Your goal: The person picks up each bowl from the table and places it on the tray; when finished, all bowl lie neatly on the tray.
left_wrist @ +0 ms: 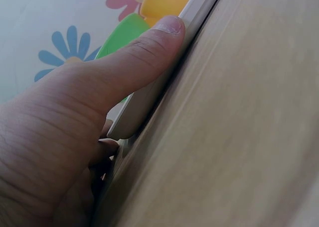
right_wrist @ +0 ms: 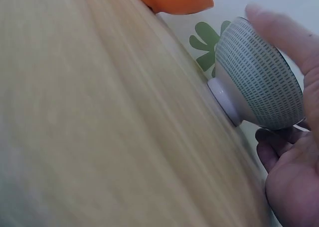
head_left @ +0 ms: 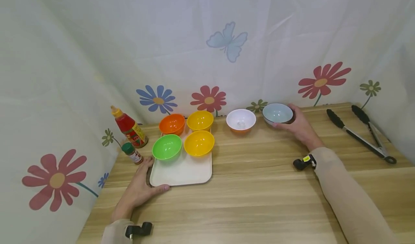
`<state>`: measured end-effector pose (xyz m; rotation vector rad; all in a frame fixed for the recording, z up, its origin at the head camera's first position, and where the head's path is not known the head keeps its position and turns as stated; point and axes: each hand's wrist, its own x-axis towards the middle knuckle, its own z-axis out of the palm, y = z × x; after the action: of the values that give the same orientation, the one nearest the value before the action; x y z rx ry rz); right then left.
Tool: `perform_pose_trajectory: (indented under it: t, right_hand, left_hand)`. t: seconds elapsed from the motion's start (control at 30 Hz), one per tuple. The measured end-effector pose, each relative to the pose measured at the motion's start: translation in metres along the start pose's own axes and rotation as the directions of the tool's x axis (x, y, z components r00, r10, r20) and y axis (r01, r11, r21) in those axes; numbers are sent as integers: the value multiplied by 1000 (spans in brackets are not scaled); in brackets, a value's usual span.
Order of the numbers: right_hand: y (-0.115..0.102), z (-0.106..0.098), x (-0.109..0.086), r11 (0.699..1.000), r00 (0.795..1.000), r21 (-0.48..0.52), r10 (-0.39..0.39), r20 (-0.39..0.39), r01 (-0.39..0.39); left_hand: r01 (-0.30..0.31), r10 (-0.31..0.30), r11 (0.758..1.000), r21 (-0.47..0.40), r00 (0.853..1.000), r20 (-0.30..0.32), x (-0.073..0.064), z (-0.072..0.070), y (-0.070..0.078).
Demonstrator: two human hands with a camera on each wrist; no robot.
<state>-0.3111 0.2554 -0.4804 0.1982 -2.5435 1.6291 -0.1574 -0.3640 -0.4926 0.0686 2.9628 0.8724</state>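
My right hand (head_left: 299, 127) holds the right side of a pale blue patterned bowl (right_wrist: 259, 77), thumb at its near rim and fingers around the back. The bowl's white foot is at the tabletop; I cannot tell whether it touches. My left hand (head_left: 139, 186) grips the near left corner of a white tray (head_left: 191, 174), thumb along the front edge and fingers at the left side. On the tray are a green bowl (head_left: 166, 147), an orange bowl (head_left: 172, 124) and two yellow bowls (head_left: 199, 143). A white bowl with an orange outside (head_left: 241, 120) stands between the tray and the blue bowl.
A red sauce bottle (head_left: 131, 129) and a green-capped spice jar (head_left: 132, 153) stand left of the tray. Black-tipped metal tongs (head_left: 369, 139) lie spread at the right. A flowered curtain (head_left: 181, 57) closes off the back of the wooden table (head_left: 253, 200).
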Motion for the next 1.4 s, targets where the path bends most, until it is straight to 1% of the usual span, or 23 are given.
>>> perform_pose_trajectory:
  t: [0.13,0.3,0.53,0.8,1.0,1.13,1.4]
  right_hand:
    - [2,2,0,999,1000,32,-2,-6,3]
    - [3,3,-1,999,1000,45,-2,-10,3]
    - [1,2,-3,1000,1000,11,7,0,-7]
    - [-1,0,0,1000,1000,5,22,10,-22]
    - [2,1,-1,1000,999,8,25,26,-25]
    - [4,2,-2,1000,1000,23,13,19,-14]
    - [4,1,-2,999,1000,25,23,-5,-23]
  left_hand:
    - [-1,1,1000,3,1000,-1,0,0,1]
    - [4,-4,1000,8,1000,-2,-2,-2,2]
    - [3,-3,1000,7,1000,2,-3,-3,3]
    - [-16,16,1000,-5,1000,-2,-1,-2,3]
    - [6,-6,1000,0,1000,6,-2,-2,4]
    - [8,-8,1000,-5,1000,8,-2,-2,5]
    - [12,-12,1000,1,1000,10,-2,-2,6]
